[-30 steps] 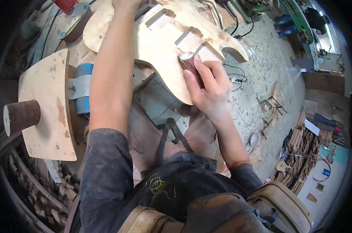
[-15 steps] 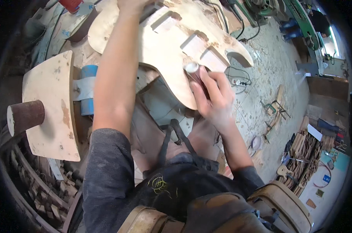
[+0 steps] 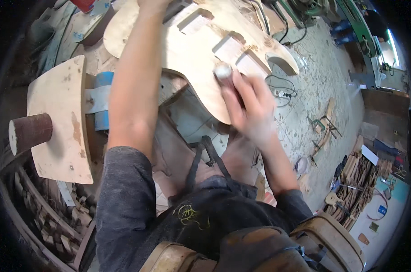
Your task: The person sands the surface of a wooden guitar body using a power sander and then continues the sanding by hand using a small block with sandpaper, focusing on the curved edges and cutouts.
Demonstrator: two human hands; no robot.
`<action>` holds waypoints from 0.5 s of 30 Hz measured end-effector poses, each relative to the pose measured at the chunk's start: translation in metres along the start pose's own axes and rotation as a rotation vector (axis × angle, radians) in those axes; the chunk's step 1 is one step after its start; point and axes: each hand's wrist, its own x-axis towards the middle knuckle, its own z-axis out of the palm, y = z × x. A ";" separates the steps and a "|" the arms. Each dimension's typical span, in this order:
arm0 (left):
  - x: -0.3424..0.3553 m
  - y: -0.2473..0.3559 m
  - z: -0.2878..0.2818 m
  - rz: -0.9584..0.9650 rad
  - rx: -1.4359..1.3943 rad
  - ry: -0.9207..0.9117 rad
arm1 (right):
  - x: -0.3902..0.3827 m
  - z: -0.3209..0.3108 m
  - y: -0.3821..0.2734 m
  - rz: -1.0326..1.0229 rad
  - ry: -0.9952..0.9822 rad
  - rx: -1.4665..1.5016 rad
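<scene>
A pale wooden guitar body with routed rectangular cavities lies in front of me. My right hand is closed around a short brown cylinder with a pale end, like a sanding block; it rests at the curved edge of the horn on the near right side. The hand is blurred a little by motion. At the top edge of the picture, my left hand lies over the far part of the guitar body, its fingers cut off by the frame.
To the left stands a curved wooden panel with a brown sandpaper-wrapped cylinder and a blue roller beside it. Wood offcuts fill a shelf below. Cables, clamps and stacked wood strips lie at right.
My right hand and the cylinder have shifted slightly along the horn's edge, up and to the left. My left arm has barely moved. The whole view has shifted a little.
</scene>
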 end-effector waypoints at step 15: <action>-0.001 -0.003 -0.004 0.007 0.008 0.007 | 0.027 0.010 0.002 -0.110 0.043 -0.073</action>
